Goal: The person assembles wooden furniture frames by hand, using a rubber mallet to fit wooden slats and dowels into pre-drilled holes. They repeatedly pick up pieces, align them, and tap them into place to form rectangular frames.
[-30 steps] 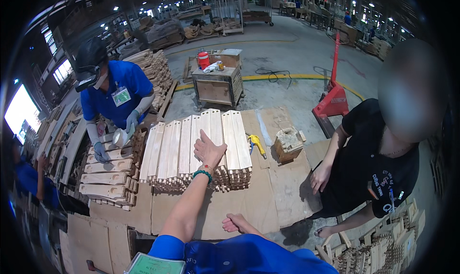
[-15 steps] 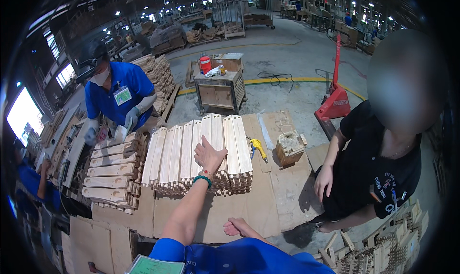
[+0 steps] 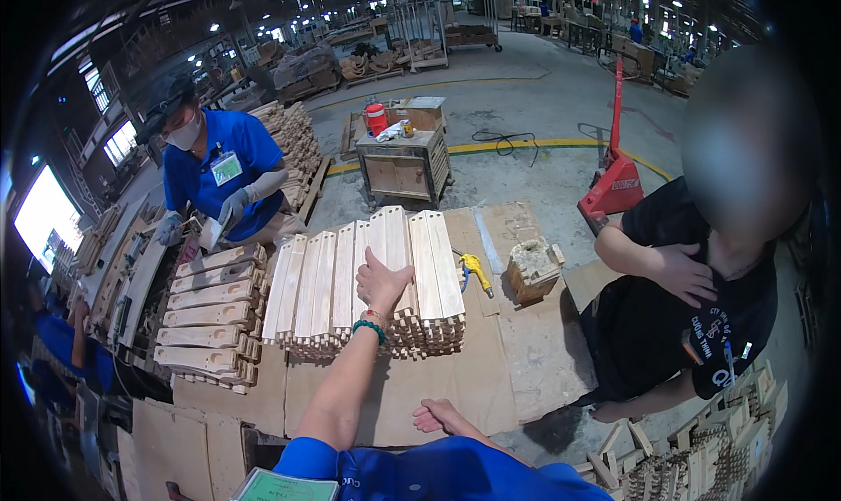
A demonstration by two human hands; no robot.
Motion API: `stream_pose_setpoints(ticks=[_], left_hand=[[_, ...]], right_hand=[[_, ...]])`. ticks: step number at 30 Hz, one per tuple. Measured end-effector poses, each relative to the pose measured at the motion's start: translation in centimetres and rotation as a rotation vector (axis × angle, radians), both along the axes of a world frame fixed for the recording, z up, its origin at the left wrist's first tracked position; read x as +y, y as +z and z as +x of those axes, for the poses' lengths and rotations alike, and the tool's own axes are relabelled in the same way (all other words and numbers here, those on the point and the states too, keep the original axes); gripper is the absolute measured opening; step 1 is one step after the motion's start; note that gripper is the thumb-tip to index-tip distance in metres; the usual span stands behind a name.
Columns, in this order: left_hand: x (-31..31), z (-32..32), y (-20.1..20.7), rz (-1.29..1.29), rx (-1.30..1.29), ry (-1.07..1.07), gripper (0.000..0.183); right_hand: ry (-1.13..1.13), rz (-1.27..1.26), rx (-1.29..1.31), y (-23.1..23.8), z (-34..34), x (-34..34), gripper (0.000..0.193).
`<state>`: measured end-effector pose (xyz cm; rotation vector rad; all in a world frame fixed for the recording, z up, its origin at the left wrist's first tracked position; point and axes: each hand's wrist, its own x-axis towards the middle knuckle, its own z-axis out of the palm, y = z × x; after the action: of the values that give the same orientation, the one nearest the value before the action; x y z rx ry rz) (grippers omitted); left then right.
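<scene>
My left hand [image 3: 383, 285] lies on top of a stack of light wooden slats [image 3: 337, 278], its fingers apart and nothing held in them. A green bead bracelet [image 3: 370, 329] and a thin red one circle that wrist. Close to my body, over the cardboard sheet [image 3: 420, 383], my right hand [image 3: 436, 416] hangs empty with loosely bent fingers. The slats lie side by side in several layers, with small holes at their far ends. To their left sits another stack of shaped wooden pieces [image 3: 206, 317] with rounded recesses.
A yellow air blow gun [image 3: 476, 273] and a wooden block [image 3: 532, 273] lie right of the slats. A gloved co-worker [image 3: 223, 168] stands at far left, a person in black [image 3: 674, 317] at right. Beyond are a wooden cabinet [image 3: 399, 172] and a red pallet jack [image 3: 613, 186].
The person in black has raised a hand to the chest. The gloved co-worker's hands and head have shifted slightly. My own hands have hardly moved.
</scene>
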<state>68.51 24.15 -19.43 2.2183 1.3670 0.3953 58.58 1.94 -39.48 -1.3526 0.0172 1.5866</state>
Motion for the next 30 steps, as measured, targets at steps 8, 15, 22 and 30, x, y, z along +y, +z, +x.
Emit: stream_pose_setpoints(ticks=[8,15,22,30], left_hand=[[4.6,-2.9,-0.9,-0.424,-0.615,-0.022,0.108],[4.5,-9.3,0.7,-0.900,-0.994,-0.159,0.081],[-1.5,-17.3,4.9,-1.412,-1.503,-0.308,0.079],[-1.4,-22.4,6.3,-1.373,-1.580,-0.557,0.081]], right_hand=[[0.040,0.022,0.006,0.7,-0.6,0.3,0.040],[0.019,-0.018,0.011,0.3,-0.3,0.5,0.039],[0.013,-0.005,0.025,0.0,0.1,0.2,0.040],[-0.006,0.019,0.031,0.0,-0.1,0.1,0.039]])
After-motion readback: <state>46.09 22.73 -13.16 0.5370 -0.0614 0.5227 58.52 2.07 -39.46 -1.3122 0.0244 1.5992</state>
